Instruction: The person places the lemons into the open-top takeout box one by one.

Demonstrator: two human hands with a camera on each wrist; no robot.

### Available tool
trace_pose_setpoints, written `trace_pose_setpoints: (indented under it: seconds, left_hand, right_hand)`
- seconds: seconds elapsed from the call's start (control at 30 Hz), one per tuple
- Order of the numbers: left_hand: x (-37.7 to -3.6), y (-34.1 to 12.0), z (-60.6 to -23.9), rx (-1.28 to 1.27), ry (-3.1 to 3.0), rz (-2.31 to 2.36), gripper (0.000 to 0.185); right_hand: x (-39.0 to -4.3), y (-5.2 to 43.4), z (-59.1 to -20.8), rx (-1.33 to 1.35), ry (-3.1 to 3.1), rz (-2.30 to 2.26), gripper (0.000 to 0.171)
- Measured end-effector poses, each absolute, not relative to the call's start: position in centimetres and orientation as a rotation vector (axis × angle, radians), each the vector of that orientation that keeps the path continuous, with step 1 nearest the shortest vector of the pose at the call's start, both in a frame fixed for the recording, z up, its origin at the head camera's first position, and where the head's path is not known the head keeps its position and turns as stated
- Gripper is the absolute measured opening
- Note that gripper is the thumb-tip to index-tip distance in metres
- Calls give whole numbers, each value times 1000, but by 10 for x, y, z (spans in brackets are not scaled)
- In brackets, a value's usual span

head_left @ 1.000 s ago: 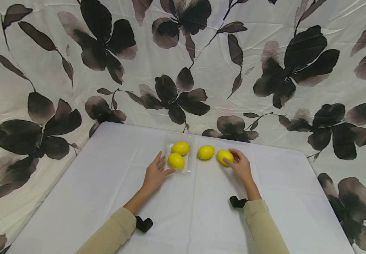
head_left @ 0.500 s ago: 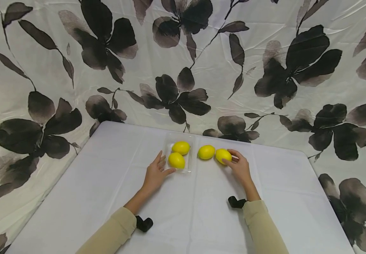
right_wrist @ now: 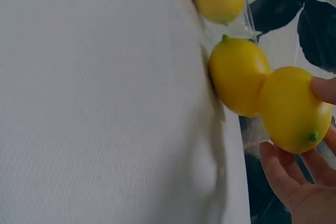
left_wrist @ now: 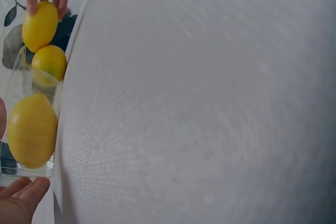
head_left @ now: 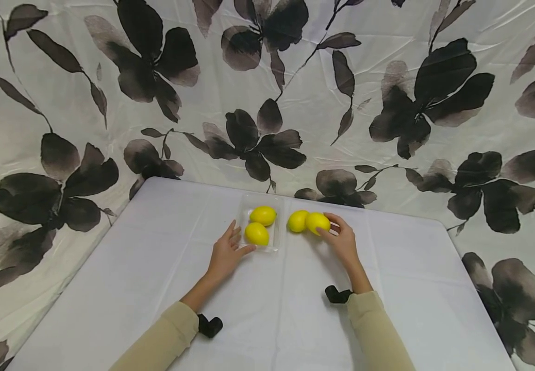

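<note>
My right hand [head_left: 341,242] holds a lemon [right_wrist: 295,109] between thumb and fingers, lifted off the table. Just left of it a second lemon [head_left: 297,221] rests on the white cloth, overlapped by the held one in the head view. Two more lemons lie in a clear plastic tray [head_left: 274,242]: one at the back [head_left: 263,215], one nearer the front [head_left: 256,234]. My left hand [head_left: 226,255] lies along the tray's left and front side, fingers spread fairly straight. In the left wrist view the left fingers [left_wrist: 34,192] are beside the clear wall.
A white cloth covers the table [head_left: 156,273], whose back edge runs close behind the tray. Beyond it hangs a floral curtain [head_left: 341,103]. Black wrist camera mounts [head_left: 210,327] stick out by both sleeves.
My right hand has moved left and lifted the lemon off the table, bringing it in front of the neighbouring lemon. The left hand and the tray have stayed in place.
</note>
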State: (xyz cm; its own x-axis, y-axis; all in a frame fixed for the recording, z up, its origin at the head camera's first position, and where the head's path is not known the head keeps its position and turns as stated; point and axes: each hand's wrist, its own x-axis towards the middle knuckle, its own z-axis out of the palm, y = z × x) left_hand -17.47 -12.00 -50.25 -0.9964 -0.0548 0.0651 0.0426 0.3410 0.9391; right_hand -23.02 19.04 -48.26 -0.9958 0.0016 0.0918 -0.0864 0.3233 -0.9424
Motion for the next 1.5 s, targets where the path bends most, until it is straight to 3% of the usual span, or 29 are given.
trace_pose_setpoints:
  seconds: [0.8, 1.5]
  left_hand:
    - [-174, -120, -501, 26, -2511, -1745, 98]
    - [-173, -120, -501, 20, -2503, -1740, 97]
  right_hand:
    - [-229, 117, -464, 211, -2264, 1989, 49]
    - [-230, 78, -481, 436, -2424, 1815, 47]
